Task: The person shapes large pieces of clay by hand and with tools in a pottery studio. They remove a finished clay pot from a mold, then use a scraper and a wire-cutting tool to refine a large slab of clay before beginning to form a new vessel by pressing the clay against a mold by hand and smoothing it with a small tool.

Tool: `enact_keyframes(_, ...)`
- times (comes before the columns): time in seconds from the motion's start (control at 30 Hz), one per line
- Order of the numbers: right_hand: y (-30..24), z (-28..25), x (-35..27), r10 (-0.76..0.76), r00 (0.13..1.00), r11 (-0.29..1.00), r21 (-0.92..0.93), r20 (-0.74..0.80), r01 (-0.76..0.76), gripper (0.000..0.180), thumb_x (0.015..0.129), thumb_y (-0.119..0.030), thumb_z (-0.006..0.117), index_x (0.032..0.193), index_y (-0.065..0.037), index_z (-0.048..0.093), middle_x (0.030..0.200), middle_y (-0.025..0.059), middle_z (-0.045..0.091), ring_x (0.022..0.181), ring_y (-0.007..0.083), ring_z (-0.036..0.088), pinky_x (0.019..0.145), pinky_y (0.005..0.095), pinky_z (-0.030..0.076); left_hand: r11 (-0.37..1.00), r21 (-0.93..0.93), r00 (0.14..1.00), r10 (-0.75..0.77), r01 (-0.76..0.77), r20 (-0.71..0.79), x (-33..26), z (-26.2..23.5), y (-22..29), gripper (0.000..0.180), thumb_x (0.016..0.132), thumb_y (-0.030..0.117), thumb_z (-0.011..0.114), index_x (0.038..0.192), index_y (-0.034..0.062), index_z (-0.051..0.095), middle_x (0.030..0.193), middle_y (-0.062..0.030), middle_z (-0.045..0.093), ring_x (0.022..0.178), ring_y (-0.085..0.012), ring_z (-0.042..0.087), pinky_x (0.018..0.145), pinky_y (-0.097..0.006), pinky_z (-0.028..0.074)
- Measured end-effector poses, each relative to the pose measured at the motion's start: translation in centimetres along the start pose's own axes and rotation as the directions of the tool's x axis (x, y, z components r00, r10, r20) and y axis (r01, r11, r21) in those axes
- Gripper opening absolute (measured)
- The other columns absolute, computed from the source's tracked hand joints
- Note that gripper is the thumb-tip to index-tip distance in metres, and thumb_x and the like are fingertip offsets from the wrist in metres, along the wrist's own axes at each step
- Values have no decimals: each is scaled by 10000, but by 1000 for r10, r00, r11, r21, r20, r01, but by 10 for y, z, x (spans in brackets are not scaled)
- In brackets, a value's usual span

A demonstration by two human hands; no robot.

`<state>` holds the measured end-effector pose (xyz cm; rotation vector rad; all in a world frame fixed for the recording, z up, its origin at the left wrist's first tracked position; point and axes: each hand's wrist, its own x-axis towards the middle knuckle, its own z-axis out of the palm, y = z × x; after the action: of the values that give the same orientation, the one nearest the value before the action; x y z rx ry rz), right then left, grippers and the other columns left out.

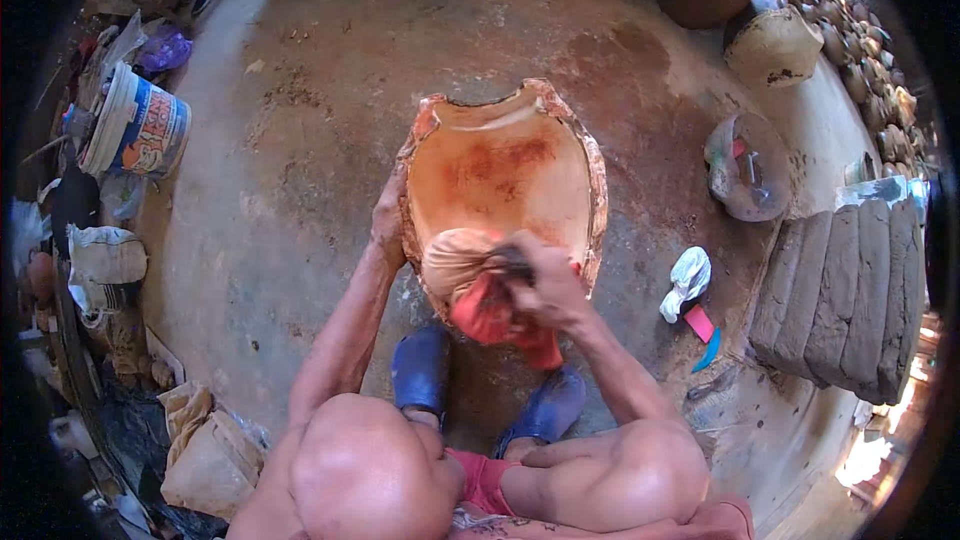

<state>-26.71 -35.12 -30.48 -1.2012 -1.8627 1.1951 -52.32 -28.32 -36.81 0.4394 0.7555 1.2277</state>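
A large half-shell mould (pixel 500 165) with an orange clay-smeared hollow stands tilted on the floor in front of me. My left hand (pixel 388 220) grips its left rim. My right hand (pixel 540 280) is closed on a bunched cloth pouch (pixel 460 258), tan at its rounded end and red (pixel 495 318) where it hangs below my fist. The tan end presses against the lower inside of the mould. My blue shoes (pixel 422 370) sit just under the mould's near edge.
A white and blue bucket (pixel 140 125) lies at the left among bags. Rolled grey clay slabs (pixel 850 295) sit at the right, with a white rag (pixel 688 280), a pink scrap, a blue scraper (pixel 707 352) and a shallow bowl (pixel 748 170) nearby. Round pots line the far edge.
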Motion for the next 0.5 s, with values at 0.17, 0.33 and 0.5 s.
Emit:
enact_keyframes(0.17, -20, 15, 14, -211, 977, 973, 98, 13, 208, 188, 865, -42, 705, 1034, -31, 623, 909, 175, 699, 868, 341, 721, 764, 416, 549, 994, 73, 995, -83, 86, -54, 13, -23, -4, 622, 1103, 506, 390, 1563, 89, 415, 1535, -82, 518, 1350, -234, 547, 1153, -402, 425)
enact_keyframes(0.33, 25, 23, 45, -76, 959, 990, 91, -275, 105, 141, 937, -63, 699, 1019, -25, 591, 758, 93, 676, 669, 176, 644, 613, 375, 500, 941, 335, 985, 6, 52, -170, 11, 36, -4, 771, 1063, 663, 300, 1562, 86, 408, 1536, -124, 513, 1332, -292, 569, 1133, -460, 452)
enact_keyframes(0.5, -7, 36, 77, -283, 901, 953, 12, -328, 303, 122, 962, -80, 683, 985, -25, 576, 747, 101, 672, 666, 173, 638, 593, 375, 482, 965, -54, 960, -262, 257, -104, 1, 28, 24, 854, 1019, 727, 341, 1566, 70, 352, 1479, -185, 543, 1292, -349, 600, 1087, -519, 498)
